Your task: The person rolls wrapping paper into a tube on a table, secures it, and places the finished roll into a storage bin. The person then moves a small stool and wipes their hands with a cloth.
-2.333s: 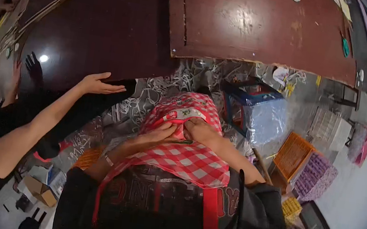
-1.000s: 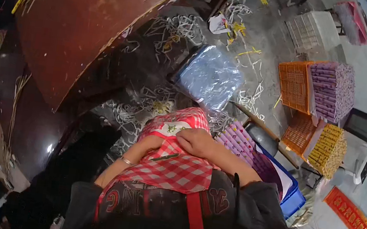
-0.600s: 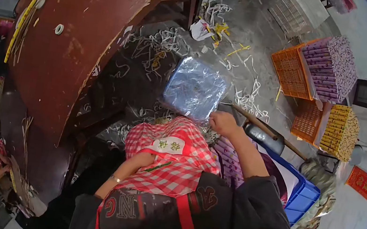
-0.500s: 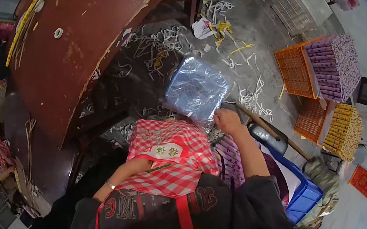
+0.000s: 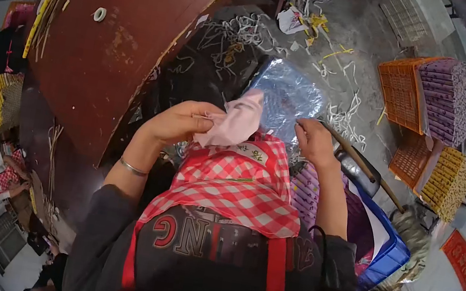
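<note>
Left hand: The left hand [image 5: 185, 120] pinches a soft pink cloth [image 5: 240, 116] between thumb and fingers.
Pink cloth: It hangs over the far part of the red checked apron [image 5: 232, 190], in front of the person's body.
Right hand: The right hand [image 5: 316, 141] is apart from the left, with its fingers bent. I cannot tell if it pinches anything. It is just beside a blue stool [image 5: 292, 91] with shiny clear plastic on it.
Table: A big brown table [image 5: 117, 74] is on the left. Its top has scuffs, and a white ring [image 5: 100, 15] lies on it.
Floor: The gray floor [image 5: 347, 27] has curly white strips [image 5: 345, 123] all over.
Right side: Two orange baskets [image 5: 401, 89] stand near a purple pile [image 5: 448, 99] and a yellow pile [image 5: 447, 183]. A blue bin [image 5: 389, 262] is nearer.
Far left: Another person [image 5: 7, 172] wears a red checked apron too.
</note>
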`<state>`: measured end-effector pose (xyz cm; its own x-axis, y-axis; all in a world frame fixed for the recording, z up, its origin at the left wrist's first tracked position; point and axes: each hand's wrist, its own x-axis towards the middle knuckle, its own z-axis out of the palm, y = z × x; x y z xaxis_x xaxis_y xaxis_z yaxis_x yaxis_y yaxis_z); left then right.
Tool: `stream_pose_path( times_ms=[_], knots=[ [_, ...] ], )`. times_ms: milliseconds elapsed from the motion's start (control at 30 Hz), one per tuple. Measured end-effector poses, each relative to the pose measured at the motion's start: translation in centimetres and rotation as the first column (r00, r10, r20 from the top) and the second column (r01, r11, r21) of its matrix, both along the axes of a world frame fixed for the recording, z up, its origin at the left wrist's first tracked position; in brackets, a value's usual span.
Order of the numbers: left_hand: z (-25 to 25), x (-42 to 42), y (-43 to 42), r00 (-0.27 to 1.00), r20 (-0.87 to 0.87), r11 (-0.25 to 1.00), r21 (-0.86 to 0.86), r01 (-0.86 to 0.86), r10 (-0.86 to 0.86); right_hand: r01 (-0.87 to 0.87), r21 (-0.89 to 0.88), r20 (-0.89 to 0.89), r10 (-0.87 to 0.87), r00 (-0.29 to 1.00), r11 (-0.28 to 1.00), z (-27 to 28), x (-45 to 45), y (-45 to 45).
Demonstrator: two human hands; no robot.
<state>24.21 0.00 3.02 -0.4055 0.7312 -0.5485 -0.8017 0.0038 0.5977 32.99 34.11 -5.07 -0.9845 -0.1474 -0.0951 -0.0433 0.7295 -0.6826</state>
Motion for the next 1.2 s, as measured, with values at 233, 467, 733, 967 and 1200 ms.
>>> stream_pose_path(
  times_ms=[233,467,733,967,1200],
  knots=[
    [-0.3,-2.5,2.0,0.993,0.106,0.993,0.107,-0.056,0.045,-0.060,-0.128,-0.310,0.018,0.951,0.990,8.2,-4.5,-4.5],
    [-0.1,-2.1,3.5,0.999,0.043,0.993,0.119,0.017,-0.023,-0.356,-0.081,-0.269,0.324,0.907,0.931,7.9,-4.6,-6.8],
    [-0.3,-1.2,3.9,0.970,0.227,0.973,0.188,-0.136,0.092,-0.233,-0.144,-0.359,0.169,0.918,0.962,6.8,-2.3,-5.5],
    [-2.6,1.4,5.2,0.976,0.211,0.991,0.105,-0.078,0.054,-0.241,-0.383,-0.362,0.095,0.927,0.892,6.7,-0.9,-6.1],
    [-6.4,7.1,7.7,0.928,0.364,0.989,0.142,0.035,-0.085,-0.083,-0.400,-0.062,0.064,0.996,0.913,5.2,2.4,-7.3]
  ],
)
